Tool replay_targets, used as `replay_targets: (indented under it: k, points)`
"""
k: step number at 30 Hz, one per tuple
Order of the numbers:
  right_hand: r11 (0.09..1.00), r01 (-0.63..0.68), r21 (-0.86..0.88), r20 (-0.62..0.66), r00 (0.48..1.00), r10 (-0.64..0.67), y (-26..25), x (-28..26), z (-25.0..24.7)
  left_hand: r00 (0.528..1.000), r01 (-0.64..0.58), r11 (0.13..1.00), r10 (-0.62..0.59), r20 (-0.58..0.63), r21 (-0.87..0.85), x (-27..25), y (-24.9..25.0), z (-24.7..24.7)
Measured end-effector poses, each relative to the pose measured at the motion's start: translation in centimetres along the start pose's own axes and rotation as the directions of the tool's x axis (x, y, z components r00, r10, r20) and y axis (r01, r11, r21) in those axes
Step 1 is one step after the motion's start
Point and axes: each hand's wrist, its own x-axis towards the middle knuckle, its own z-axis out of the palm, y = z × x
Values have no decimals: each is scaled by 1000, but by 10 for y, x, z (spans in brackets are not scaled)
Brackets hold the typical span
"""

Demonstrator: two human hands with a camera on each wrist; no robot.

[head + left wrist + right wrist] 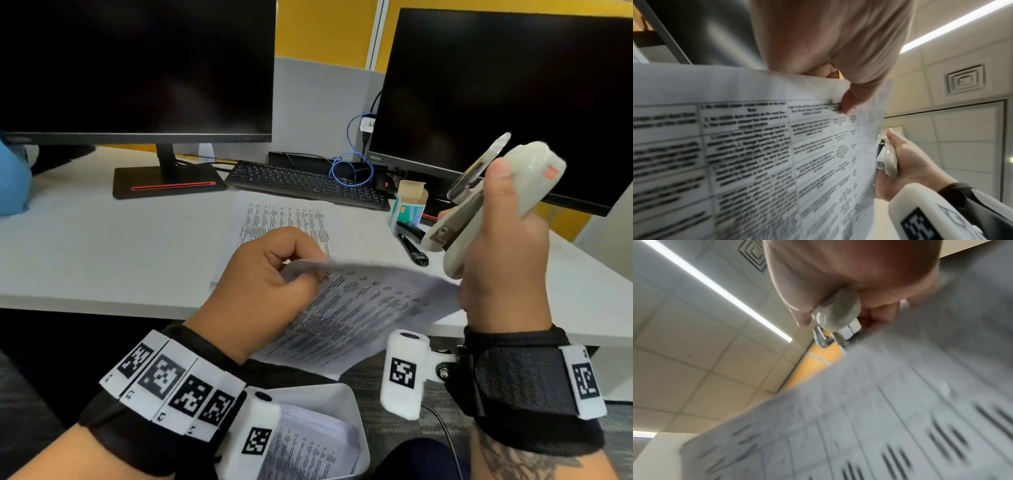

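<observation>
The left grip [263, 284] pinches just a corner of the white printed paper sheets [359, 315] over the grey surface [102, 246] edge, and the right grip [503, 260] clasps the raised pale grey plastic stapler [479, 209] beside them, so the sagging sheets may skew and a staple could miss.

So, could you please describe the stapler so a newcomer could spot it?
Look at the right-hand monitor. In front of its lower edge the right hand holds up the stapler. It is pale grey with a red sticker, unlike the black tool lying on the desk.

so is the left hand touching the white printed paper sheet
Touching: the left wrist view shows the left hand pinching the sheet at its top edge.
</observation>
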Motion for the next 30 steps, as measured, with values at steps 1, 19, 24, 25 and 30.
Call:
replay_targets:
  k: [1,19,24,25,30]
  points:
    - [999,-35,-24,20,999,35,3,2,0,998,60,998,-60,-1,2,0,-1,-1]
    - [645,-548,-532,31,749,662,84,36,-13,925,364,932,-361,-120,-3,-7,-37,-17]
    - [631,-263,-730,135,850,510,73,28,-8,935,335,942,-331,-124,10,-9,-45,-18]
    - [632,-179,-754,170,876,451,65,25,-7,938,328,945,-325,-124,9,-10,-46,-18]
    - [591,227,-774,542,721,432,16,1,-1,947,289,956,-293,-130,-53,-14,-48,-15]
